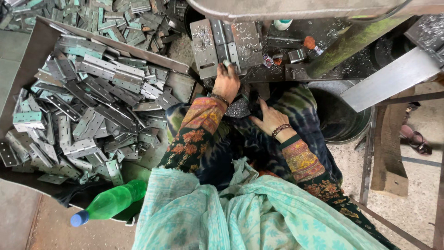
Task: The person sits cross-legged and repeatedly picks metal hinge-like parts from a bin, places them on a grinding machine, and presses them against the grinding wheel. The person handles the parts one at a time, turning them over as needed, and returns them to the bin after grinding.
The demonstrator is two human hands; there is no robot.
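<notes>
While one green bottle lies below the tray of hinges, too many to count, the left hand right of that tray pinches one hinge on the desk. Further right, the right hand rests spread on the lap, holding nothing.

Soft even daylight, dull glints on the hinge pile, sharp focus, slight wide-angle bending at edges.
</notes>
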